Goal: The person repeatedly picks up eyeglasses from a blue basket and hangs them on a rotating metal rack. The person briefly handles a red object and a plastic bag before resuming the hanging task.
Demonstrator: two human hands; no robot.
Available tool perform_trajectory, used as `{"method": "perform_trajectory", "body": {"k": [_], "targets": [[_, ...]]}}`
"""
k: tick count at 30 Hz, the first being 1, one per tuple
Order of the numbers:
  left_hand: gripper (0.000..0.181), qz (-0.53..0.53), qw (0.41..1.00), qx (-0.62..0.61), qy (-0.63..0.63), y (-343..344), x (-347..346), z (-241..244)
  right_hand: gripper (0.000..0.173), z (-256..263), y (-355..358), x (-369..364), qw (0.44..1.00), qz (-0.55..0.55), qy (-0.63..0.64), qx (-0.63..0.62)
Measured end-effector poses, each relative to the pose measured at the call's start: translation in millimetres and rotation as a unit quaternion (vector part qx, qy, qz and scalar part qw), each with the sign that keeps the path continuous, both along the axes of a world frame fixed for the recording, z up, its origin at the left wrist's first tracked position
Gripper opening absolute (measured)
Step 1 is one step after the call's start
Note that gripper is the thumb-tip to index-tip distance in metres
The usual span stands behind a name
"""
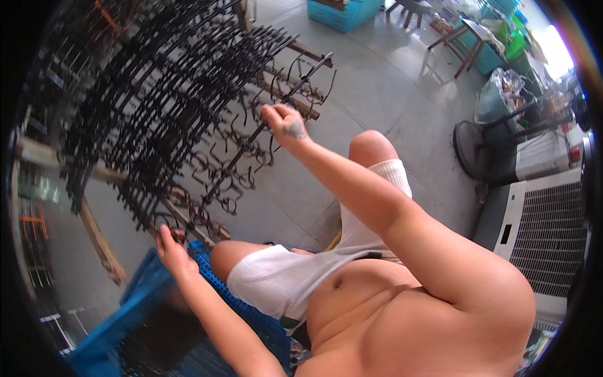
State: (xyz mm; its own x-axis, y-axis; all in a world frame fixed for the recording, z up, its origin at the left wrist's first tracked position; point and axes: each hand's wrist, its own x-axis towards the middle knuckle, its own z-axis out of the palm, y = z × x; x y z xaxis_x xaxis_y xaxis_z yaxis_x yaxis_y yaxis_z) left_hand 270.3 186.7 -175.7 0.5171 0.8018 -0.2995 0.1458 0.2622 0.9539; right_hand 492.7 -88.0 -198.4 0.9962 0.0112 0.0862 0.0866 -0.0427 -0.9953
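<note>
A long black rod with many bent wire hooks (245,145) slants across the view before me. My right hand (288,127) has its fingers closed around this rod, toward its far end. Near the rod's lower end, my left hand (175,254) is raised with curled fingers by dark wire hooks and a wooden bar (188,221). Whether those fingers grip the rod is not clear. Many similar black rods (174,99) lie in dense rows beyond both hands, resting on wooden bars. Below my left forearm is a blue plastic crate (136,301) holding a dark mass of small pieces, blurred.
Wooden rails (101,240) of the stand reach out at left. A black round fan base (468,150) and a grey-white air cooler (541,221) stand at right. Farther back are a wooden stool (464,42), turquoise crates (346,16) and a filled plastic bag (501,96).
</note>
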Motion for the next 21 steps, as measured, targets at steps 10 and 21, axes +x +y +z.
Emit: {"method": "perform_trajectory", "body": {"k": [10,21], "targets": [[0.038,-0.067,0.981,0.059,0.174,-99,30,90,0.045,34,-94,-30,0.978,0.062,-0.201,0.007],[0.034,-0.4,0.87,0.073,0.278,-321,162,190,0.046,208,-381,-113,0.982,-0.126,0.044,-0.132]]}}
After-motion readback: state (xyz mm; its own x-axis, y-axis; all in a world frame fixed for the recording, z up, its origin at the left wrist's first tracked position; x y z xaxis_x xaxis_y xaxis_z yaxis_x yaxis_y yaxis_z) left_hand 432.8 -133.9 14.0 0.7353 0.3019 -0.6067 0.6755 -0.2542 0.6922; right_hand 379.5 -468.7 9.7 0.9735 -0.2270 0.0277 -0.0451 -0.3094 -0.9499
